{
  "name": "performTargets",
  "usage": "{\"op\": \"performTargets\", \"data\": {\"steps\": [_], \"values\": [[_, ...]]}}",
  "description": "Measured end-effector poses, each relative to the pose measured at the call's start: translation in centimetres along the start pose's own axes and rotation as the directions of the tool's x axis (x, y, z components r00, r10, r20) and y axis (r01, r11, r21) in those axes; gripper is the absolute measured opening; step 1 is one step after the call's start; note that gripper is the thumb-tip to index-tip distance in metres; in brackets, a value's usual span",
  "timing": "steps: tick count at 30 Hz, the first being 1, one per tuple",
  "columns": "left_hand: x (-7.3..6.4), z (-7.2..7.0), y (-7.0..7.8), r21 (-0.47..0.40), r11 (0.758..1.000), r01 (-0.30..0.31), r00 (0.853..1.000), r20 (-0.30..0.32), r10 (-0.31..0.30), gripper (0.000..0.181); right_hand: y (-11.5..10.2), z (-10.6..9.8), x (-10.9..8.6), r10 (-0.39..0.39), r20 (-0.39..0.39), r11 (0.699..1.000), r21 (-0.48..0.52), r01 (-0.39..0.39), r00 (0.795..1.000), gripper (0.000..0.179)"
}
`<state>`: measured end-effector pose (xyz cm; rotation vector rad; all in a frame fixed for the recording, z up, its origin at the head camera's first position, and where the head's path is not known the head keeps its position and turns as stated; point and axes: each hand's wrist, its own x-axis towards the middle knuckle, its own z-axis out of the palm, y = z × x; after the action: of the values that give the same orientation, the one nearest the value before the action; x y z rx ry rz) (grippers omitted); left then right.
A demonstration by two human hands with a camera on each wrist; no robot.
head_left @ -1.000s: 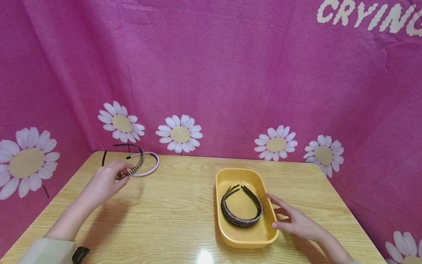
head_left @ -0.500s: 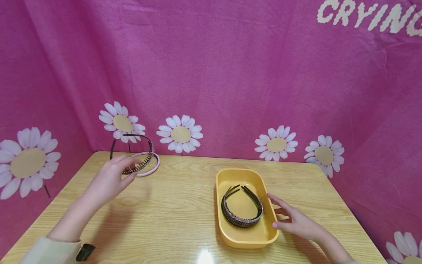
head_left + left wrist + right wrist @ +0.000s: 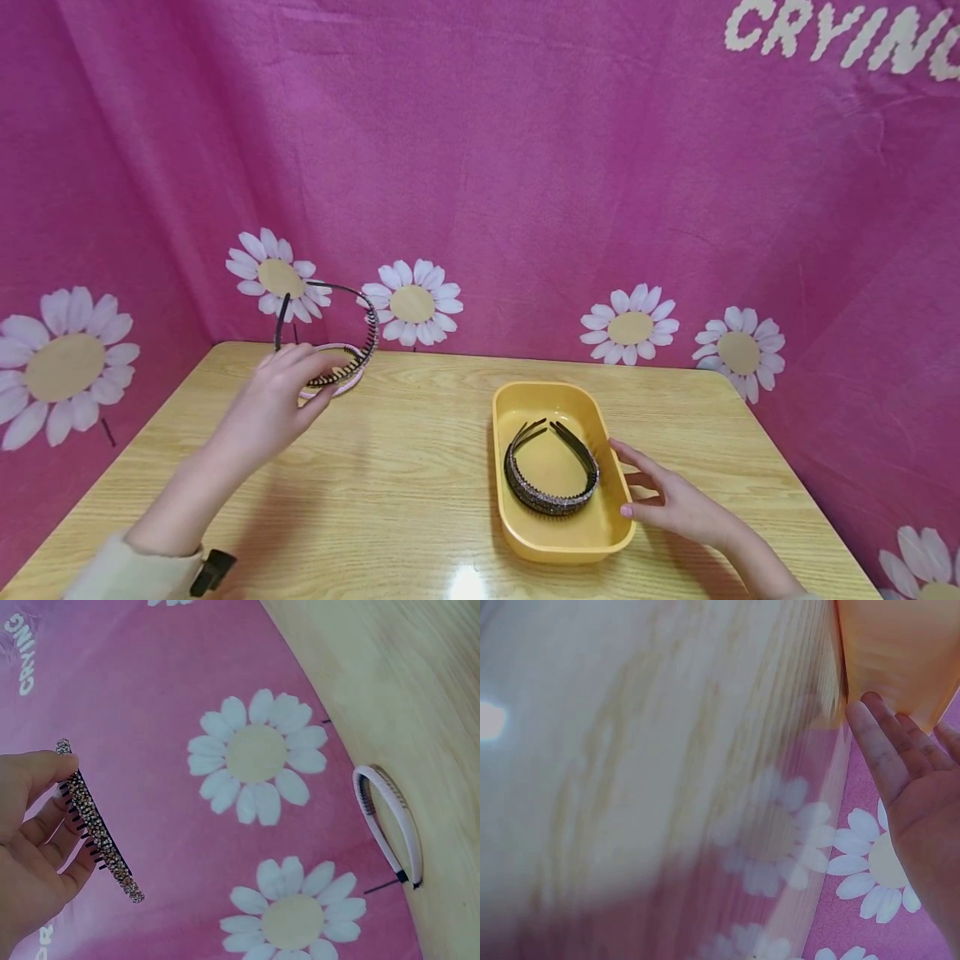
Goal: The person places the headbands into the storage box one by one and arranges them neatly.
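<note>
My left hand [image 3: 273, 408] pinches a dark toothed headband [image 3: 97, 821] between thumb and fingers, its outer face covered in sparkling stones. It is held above the table, with its two ends pointing up and back in the head view. Behind it on the table lies a pale pink headband [image 3: 377, 832], partly overlapped by the held one in the head view. My right hand [image 3: 678, 504] rests with extended fingers against the right side of a yellow plastic bin [image 3: 558, 537]. Inside the bin are dark glittery headbands [image 3: 553, 505], nested together.
The wooden table [image 3: 405, 475] reaches back to a pink cloth backdrop [image 3: 510, 167] with daisies [image 3: 411, 303] and white lettering. More of this cloth hangs along both sides. A dark object [image 3: 213, 572] sits at the left sleeve cuff.
My left hand has risen and moved right with the dark headband, which now overlaps more of the pink one in the head view. The right hand and the bin have stayed in place.
</note>
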<state>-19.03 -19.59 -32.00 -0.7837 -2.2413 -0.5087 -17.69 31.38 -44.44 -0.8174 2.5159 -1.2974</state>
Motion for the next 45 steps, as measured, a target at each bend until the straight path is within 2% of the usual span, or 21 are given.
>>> {"op": "performTargets", "data": {"steps": [12, 17, 25, 35, 40, 45], "values": [[1.1, 1.1, 2.7, -0.057, 0.992, -0.111, 0.994, -0.026, 0.109, 0.033, -0.2, 0.0, 0.1, -0.004, 0.001, 1.0, -0.006, 0.004, 1.0, 0.075], [1.4, 2.0, 3.8, -0.098, 0.983, -0.152, 0.988, -0.032, 0.15, 0.031, -0.6, 0.2, 0.1, 0.016, -0.028, 0.999, -0.035, -0.017, 0.999, 0.072], [1.7, 4.0, 5.8, -0.15, 0.97, -0.191, 0.982, -0.023, 0.19, 0.03, -1.0, 0.5, 0.6, 0.062, -0.079, 0.998, -0.029, -0.064, 0.995, 0.068], [1.9, 6.5, 8.1, -0.208, 0.958, -0.198, 0.978, 0.026, 0.208, 0.027, -0.8, 0.9, 1.0, 0.086, -0.139, 0.996, -0.009, -0.088, 0.987, 0.069], [2.1, 7.7, 9.0, -0.219, 0.951, -0.216, 0.973, 0.026, 0.227, 0.028, -0.6, 1.0, 1.2, 0.083, -0.15, 0.996, -0.025, -0.088, 0.985, 0.069], [2.1, 9.1, 9.6, -0.241, 0.943, -0.232, 0.968, 0.035, 0.247, 0.027, -0.6, 1.2, 1.3, 0.075, -0.145, 0.997, 0.002, -0.075, 0.987, 0.067]]}}
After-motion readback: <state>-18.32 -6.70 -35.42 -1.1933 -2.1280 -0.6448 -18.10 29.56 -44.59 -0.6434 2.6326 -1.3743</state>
